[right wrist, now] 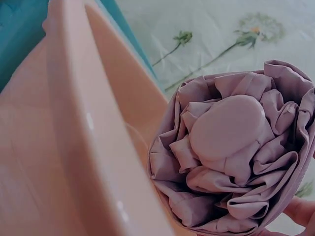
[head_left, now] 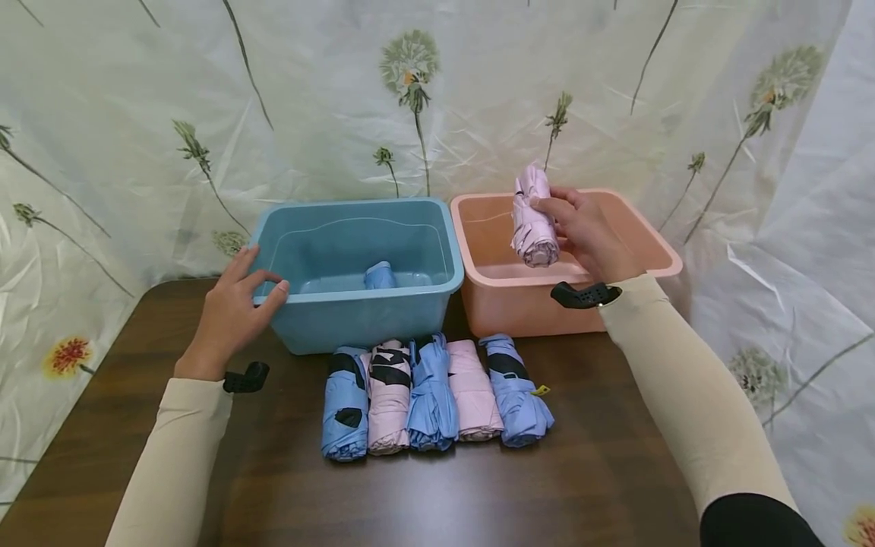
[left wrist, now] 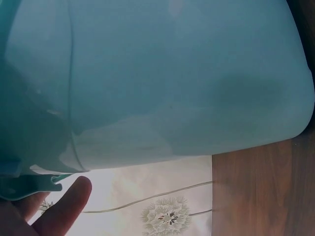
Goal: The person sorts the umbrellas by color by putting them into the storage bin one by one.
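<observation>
A folded pink umbrella (head_left: 533, 220) is gripped by my right hand (head_left: 588, 232) above the pink bin (head_left: 533, 304). Its rolled end, with a round pale cap, fills much of the right wrist view beside the bin's rim. My left hand (head_left: 232, 311) rests at the left front rim of the blue bin (head_left: 362, 319), its fingers over the edge and thumb along the front. In the left wrist view, fingertips (left wrist: 69, 204) show near the bin's lip. Inside the blue bin lies a folded blue umbrella (head_left: 380, 276).
In front of the bins several folded umbrellas lie side by side: a blue one (head_left: 345, 414), a pink one with black marks (head_left: 390, 403), a blue one (head_left: 432, 403), a pink one (head_left: 475, 403) and a blue one (head_left: 518, 403). A flowered curtain (head_left: 328, 114) hangs behind the brown table (head_left: 287, 486).
</observation>
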`<state>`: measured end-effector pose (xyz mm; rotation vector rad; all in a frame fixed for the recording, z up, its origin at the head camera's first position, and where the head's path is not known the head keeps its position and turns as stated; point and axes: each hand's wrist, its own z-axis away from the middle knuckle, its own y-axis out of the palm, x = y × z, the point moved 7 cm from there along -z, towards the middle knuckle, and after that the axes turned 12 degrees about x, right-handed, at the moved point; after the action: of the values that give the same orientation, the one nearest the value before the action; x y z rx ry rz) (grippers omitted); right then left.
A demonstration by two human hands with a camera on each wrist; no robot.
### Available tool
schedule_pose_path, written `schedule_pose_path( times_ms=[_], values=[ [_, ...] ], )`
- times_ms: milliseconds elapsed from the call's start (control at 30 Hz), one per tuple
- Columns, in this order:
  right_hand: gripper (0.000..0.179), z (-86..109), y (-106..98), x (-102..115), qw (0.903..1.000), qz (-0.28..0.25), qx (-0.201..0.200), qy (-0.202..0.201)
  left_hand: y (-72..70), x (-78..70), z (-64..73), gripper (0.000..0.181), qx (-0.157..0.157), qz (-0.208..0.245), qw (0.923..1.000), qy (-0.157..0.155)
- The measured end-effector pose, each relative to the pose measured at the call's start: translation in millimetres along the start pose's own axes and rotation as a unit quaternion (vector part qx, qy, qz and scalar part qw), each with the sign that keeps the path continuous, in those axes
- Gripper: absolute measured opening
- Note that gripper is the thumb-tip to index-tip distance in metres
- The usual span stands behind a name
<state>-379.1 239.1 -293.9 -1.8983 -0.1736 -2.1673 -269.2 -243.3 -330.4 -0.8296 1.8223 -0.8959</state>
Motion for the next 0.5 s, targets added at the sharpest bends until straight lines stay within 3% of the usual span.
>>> schedule_pose_path(
  times_ms=[300, 500],
  values=[
    [0.076, -14.3, -2.3, -12.6, 0.9999, 0.009, -0.005, 0.011, 1.2, 2.5, -0.8, 0.041, 0.0, -0.004, 1.0, -0.001],
    [0.074, -18.3, -0.7, -16.3, 0.9997, 0.019, 0.013, 0.007, -0.6, 2.9, -1.0, 0.04, 0.001, 0.002, 1.0, -0.001]
  ],
)
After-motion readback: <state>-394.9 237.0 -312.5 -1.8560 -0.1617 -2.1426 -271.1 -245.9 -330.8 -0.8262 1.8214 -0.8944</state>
